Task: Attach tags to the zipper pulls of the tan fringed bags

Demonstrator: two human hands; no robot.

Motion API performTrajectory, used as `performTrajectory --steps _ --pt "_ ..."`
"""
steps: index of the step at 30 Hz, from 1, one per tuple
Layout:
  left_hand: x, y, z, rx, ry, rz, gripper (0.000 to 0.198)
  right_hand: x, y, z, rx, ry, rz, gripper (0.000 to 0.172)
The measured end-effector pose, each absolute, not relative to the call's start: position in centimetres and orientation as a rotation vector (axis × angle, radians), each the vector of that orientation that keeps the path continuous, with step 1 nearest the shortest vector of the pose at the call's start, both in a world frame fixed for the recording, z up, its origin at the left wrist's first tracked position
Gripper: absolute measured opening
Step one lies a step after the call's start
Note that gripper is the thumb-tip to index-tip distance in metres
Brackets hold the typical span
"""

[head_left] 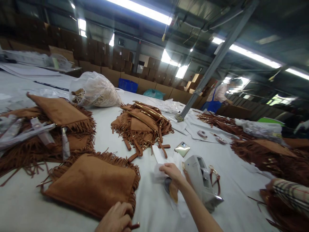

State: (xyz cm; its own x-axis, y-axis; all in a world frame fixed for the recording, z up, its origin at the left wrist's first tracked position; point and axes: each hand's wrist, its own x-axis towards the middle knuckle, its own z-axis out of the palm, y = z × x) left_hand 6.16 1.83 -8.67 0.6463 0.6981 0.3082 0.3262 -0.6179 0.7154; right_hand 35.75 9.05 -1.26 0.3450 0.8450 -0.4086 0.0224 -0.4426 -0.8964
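- Lying along the left edge of the worktop (149, 206), a heap of brown fringed bags (48, 129) is seen, with clear plastic-wrapped pieces (29, 130) laid over it.
- Toward the near edge, a flat brown suede bag with fringe (93, 182) is spread on the white cover.
- At the near edge, the left hand (116, 219) is pressed on that bag's near corner; its grip is curled shut, and a small brown piece is seen at the fingertips, though what it is cannot be told.
- Farther back, a clear plastic sack (96, 90) filled with pale material is set on the worktop.
- Around the middle, a second pile of fringed bags with gold chains and straps (142, 125) is stacked.
- Just beyond the near middle, the right hand (172, 172) is laid on a white sheet of paper (160, 161), its grip closed on the sheet, with a brown strap end below the wrist.
- Beside that hand, a grey tape dispenser (201, 182) is standing, and a phone (182, 149) is lying behind it.
- Along the right edge, more brown fringed goods (265, 154) are piled.
- At the far right, a person in a blue apron (217, 98) is seen.
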Motion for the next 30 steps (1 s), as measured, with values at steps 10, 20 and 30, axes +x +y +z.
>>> performTrajectory --steps 10,20,30 --pt "5.7 2.0 -7.1 2.17 0.756 0.665 0.014 33.1 10.4 0.9 -1.534 -0.663 1.52 0.019" --pt "4.5 2.2 -3.5 1.772 0.824 0.832 0.02 28.0 5.6 -0.3 -1.51 -0.626 1.344 0.031" --pt "4.2 -0.1 -1.7 1.576 1.014 0.759 0.025 21.1 -0.1 -1.3 -1.259 -0.239 1.538 0.026"
